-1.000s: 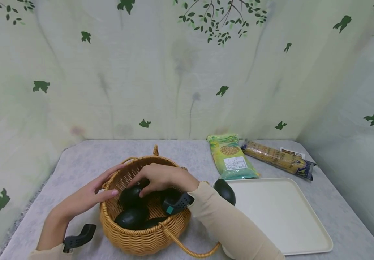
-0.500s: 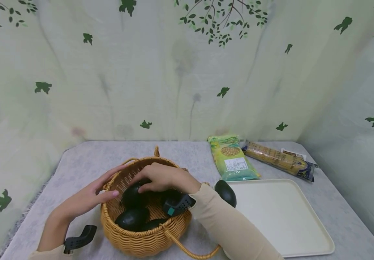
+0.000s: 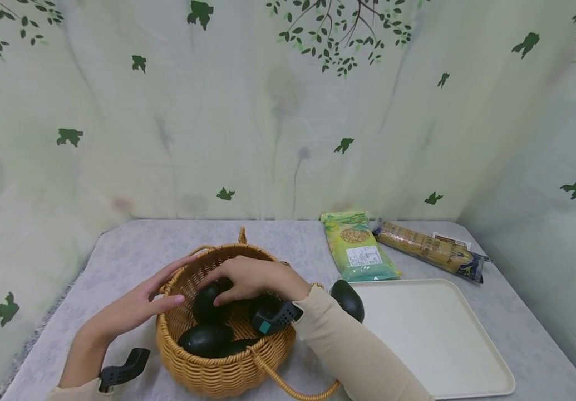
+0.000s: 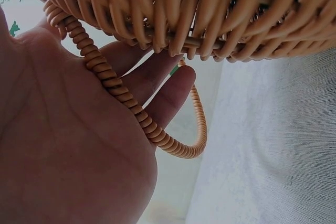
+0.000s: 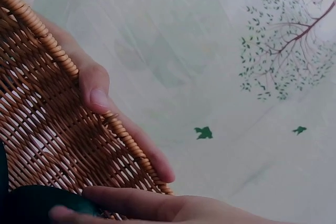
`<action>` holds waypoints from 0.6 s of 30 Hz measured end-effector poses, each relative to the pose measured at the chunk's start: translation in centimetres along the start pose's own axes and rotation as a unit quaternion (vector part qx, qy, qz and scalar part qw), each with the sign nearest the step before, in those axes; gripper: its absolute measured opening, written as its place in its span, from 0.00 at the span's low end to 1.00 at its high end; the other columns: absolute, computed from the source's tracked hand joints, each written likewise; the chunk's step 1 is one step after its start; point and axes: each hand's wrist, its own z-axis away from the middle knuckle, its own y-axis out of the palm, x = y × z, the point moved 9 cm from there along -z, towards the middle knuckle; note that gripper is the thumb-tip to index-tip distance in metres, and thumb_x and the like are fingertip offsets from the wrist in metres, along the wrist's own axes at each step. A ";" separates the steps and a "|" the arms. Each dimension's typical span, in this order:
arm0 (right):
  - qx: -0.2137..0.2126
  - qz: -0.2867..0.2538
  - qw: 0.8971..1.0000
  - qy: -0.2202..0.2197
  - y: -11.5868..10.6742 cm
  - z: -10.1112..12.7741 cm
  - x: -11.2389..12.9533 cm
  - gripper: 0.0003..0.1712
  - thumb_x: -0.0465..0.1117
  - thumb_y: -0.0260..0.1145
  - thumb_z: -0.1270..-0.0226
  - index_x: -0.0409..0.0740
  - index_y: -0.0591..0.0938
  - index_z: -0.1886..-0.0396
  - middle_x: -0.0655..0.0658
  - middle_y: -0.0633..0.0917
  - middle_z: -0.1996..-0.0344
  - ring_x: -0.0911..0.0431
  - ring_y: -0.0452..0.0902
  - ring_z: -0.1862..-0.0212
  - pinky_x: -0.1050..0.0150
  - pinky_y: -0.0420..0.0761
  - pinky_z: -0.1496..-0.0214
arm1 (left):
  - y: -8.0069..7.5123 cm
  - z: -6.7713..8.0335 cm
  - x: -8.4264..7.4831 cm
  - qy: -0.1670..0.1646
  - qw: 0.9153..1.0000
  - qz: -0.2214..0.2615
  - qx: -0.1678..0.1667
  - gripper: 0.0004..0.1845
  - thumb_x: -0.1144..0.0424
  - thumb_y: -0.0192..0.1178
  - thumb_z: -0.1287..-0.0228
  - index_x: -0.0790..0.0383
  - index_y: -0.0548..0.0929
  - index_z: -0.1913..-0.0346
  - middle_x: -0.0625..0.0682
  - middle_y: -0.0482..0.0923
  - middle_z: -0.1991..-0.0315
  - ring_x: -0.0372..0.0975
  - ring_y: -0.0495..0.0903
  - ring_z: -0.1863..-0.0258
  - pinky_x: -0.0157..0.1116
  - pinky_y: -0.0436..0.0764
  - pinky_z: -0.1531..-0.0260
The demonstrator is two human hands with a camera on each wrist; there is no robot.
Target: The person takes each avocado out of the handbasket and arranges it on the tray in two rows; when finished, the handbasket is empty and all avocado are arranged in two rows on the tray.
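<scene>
Right, the avocado point(image 3: 206, 302) I'm on is dark green, near black, smooth and egg-shaped. It sits inside the wicker basket point(image 3: 217, 370) toward the far side, on top of other avocados point(image 3: 205, 340). My right hand point(image 3: 252, 277) reaches in over the rim from the right, fingers curled down over the top of that avocado, fingertips on it; in the right wrist view my fingers point(image 5: 131, 203) lie against its dark skin. So right hand is grasping it, and it sits low in the basket. My left hand point(image 3: 132, 305) is flat against the basket's left rim, fingers straight, one over the edge; the left wrist view shows the coiled handle point(image 4: 113, 85) lying across my palm, not clenched. One more avocado point(image 3: 346, 299) lies on the grey surface point(image 3: 132, 250), at the left edge of the cream tray point(image 3: 433, 334).
</scene>
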 end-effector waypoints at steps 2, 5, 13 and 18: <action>0.000 0.012 1.000 -0.001 0.0 0.0 0.0 0.25 0.46 0.68 0.26 0.57 0.80 0.31 0.57 0.81 0.35 0.66 0.76 0.36 0.74 0.71 0.37 | 0.0 0.0 0.0 0.000 1.000 0.001 0.000 0.37 0.62 0.55 0.22 0.36 0.54 0.18 0.60 0.48 0.18 0.68 0.54 0.25 0.71 0.70 0.44; -0.008 0.018 1.000 -0.013 -0.2 -0.1 0.2 0.24 0.45 0.69 0.27 0.56 0.81 0.32 0.57 0.82 0.36 0.66 0.75 0.35 0.74 0.70 0.35 | 0.0 0.0 0.0 0.001 1.000 0.001 -0.001 0.37 0.62 0.55 0.22 0.37 0.54 0.18 0.60 0.48 0.18 0.68 0.53 0.24 0.72 0.69 0.43; -0.026 0.034 0.999 -0.019 -0.4 0.0 0.3 0.22 0.45 0.66 0.24 0.53 0.82 0.33 0.55 0.84 0.39 0.66 0.77 0.39 0.75 0.72 0.39 | 0.1 0.0 0.1 0.001 1.000 0.007 0.002 0.37 0.63 0.54 0.22 0.37 0.53 0.18 0.61 0.48 0.18 0.69 0.54 0.25 0.70 0.72 0.44; -0.043 0.034 0.998 -0.013 -0.8 0.3 0.4 0.20 0.44 0.65 0.23 0.52 0.82 0.34 0.55 0.84 0.40 0.65 0.77 0.40 0.74 0.72 0.39 | 0.1 -0.1 0.1 0.000 1.000 0.009 0.004 0.37 0.63 0.54 0.22 0.37 0.53 0.18 0.61 0.48 0.18 0.69 0.54 0.25 0.71 0.71 0.44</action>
